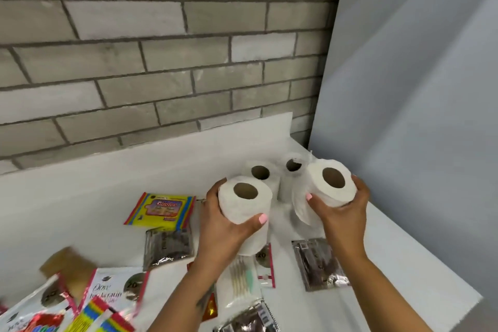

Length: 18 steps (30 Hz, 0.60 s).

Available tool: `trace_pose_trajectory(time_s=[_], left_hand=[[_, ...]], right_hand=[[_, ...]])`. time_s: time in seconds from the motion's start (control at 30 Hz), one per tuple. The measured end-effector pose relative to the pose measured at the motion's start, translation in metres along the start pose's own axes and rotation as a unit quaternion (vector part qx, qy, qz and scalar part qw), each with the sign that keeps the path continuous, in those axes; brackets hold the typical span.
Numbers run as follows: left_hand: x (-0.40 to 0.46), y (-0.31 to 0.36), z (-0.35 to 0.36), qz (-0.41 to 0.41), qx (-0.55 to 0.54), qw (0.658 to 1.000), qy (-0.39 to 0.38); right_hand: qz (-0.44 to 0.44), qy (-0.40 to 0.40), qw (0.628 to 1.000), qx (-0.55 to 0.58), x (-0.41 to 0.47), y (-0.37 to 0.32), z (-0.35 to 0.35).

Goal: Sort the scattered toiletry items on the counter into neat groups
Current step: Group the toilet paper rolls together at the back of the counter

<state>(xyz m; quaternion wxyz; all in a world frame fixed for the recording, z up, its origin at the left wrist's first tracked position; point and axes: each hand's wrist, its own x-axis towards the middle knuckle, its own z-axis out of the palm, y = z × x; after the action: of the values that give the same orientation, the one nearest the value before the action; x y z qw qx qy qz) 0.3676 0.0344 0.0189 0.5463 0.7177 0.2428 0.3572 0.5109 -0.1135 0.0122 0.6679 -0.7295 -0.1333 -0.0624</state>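
Observation:
My left hand grips a white toilet roll held upright just above the white counter. My right hand grips a second toilet roll, tilted toward me. Behind them two more rolls, one on the left and one on the right, stand together at the counter's back right corner. A yellow rainbow-edged wipes pack lies to the left of my left hand. Silver sachets lie at the middle and at the right.
A cotton-swab packet lies below my left wrist. White Dove sachets, a tan bar and more colourful packs crowd the bottom left. A grey brick wall backs the counter; a pale panel bounds it on the right.

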Motion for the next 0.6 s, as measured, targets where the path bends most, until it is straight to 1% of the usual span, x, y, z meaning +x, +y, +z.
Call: trace_pose_trajectory(time_s=[0.13,0.23,0.4,0.6], left_hand=[[-0.001,-0.005,0.019,0.007,-0.013,1.000,0.001],[-0.002,-0.010,0.027,-0.005,-0.021,1.000,0.009],[-0.003,-0.012,0.027,-0.002,-0.005,1.000,0.020],[-0.004,-0.015,0.026,-0.002,0.003,1.000,0.022]], right_hand=[[-0.003,0.040,0.999,-0.017,0.012,0.020,-0.012],[0.005,0.047,0.998,-0.037,0.015,0.035,-0.011],[0.019,-0.003,0.998,-0.063,0.009,0.053,0.004],[0.020,-0.068,0.994,-0.080,0.005,0.058,0.011]])
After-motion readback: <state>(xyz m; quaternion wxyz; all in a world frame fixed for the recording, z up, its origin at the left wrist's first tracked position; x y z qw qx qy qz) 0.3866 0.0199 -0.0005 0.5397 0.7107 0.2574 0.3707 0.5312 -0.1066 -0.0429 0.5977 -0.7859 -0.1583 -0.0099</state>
